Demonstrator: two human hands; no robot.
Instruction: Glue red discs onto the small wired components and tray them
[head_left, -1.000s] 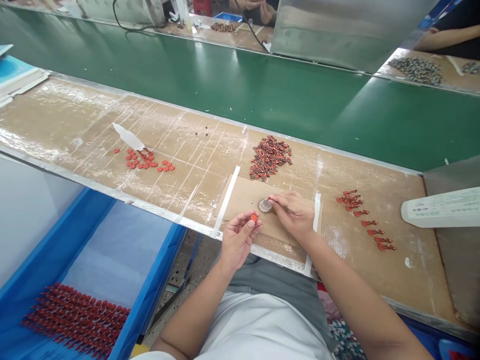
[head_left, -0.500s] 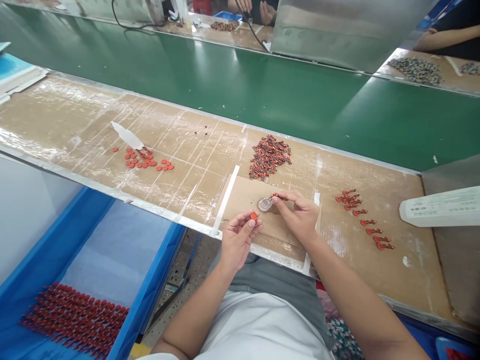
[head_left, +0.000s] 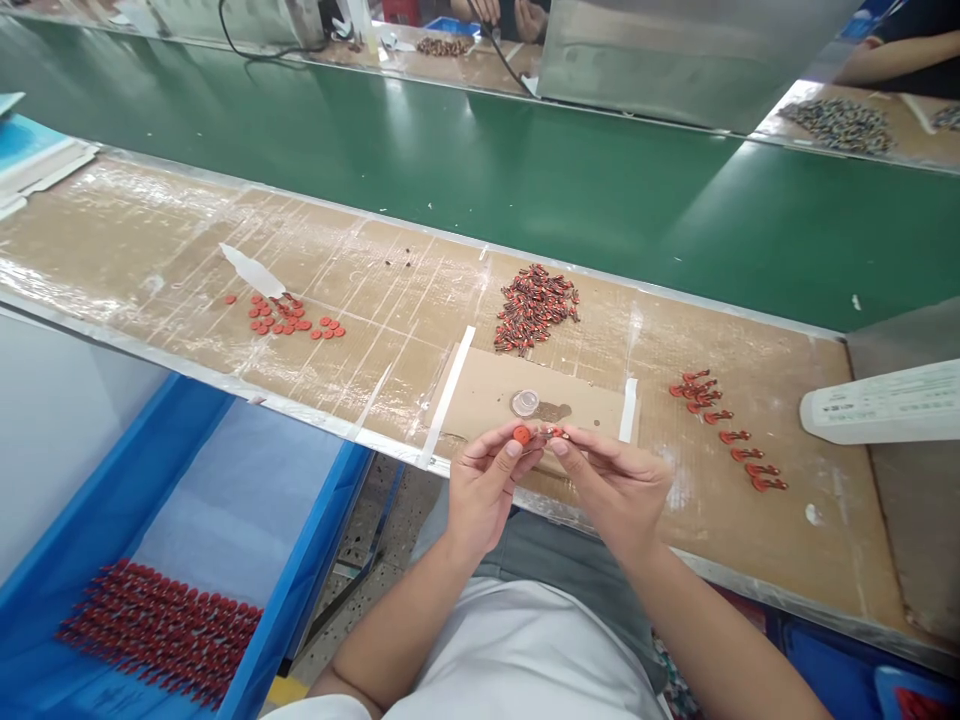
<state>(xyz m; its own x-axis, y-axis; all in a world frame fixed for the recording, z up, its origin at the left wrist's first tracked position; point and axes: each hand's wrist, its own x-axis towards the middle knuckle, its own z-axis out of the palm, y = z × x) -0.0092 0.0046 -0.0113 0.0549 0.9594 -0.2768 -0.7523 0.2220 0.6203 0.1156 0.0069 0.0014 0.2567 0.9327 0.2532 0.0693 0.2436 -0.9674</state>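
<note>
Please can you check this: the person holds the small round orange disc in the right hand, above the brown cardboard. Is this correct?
No. The head view shows the small round orange disc in the left hand, not the right. It is above the brown cardboard, as you say.

We log factory assembly line: green conveyor belt [head_left: 420, 150], cardboard-lined bench [head_left: 150, 220], blue parts bin [head_left: 300, 520], co-worker's hands [head_left: 531, 20] beyond belt.
</note>
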